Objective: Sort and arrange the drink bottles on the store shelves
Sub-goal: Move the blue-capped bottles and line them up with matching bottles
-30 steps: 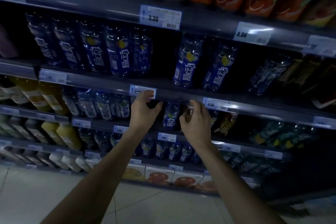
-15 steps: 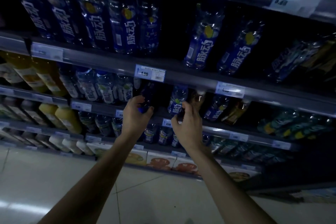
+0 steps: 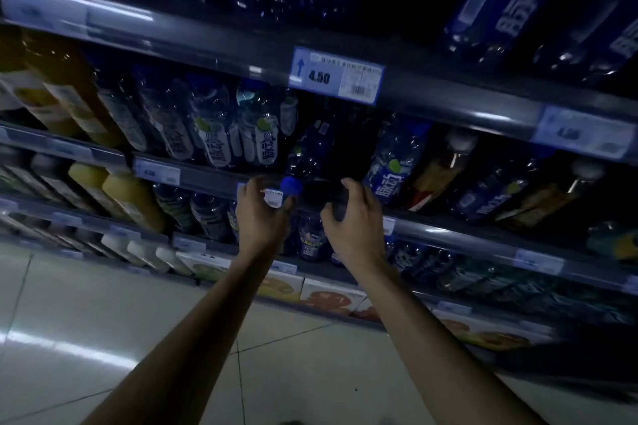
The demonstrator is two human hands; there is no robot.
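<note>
At shelf edge (image 3: pixel 214 179): left hand (image 3: pixel 260 214) grips blue-capped bottle (image 3: pixel 291 187); right hand (image 3: pixel 355 221) beside, fingers curled open.

Both arms reach up to the dim shelves. The left hand (image 3: pixel 260 209) grips a dark bottle (image 3: pixel 303 162) near its blue cap (image 3: pixel 291 186), the bottle leaning out of a gap in the row. The right hand (image 3: pixel 352 217) hangs just beside it, fingers curled and spread, holding nothing that can be made out. Right of the gap stands a blue-labelled bottle (image 3: pixel 392 167); left, pale-labelled bottles (image 3: pixel 221 134). Above, a price tag (image 3: pixel 336 76) reads 4.50 (an arrow points up). Yellow drinks (image 3: pixel 133 193) sit lower left, above pale floor tiles (image 3: pixel 103 338).
</note>
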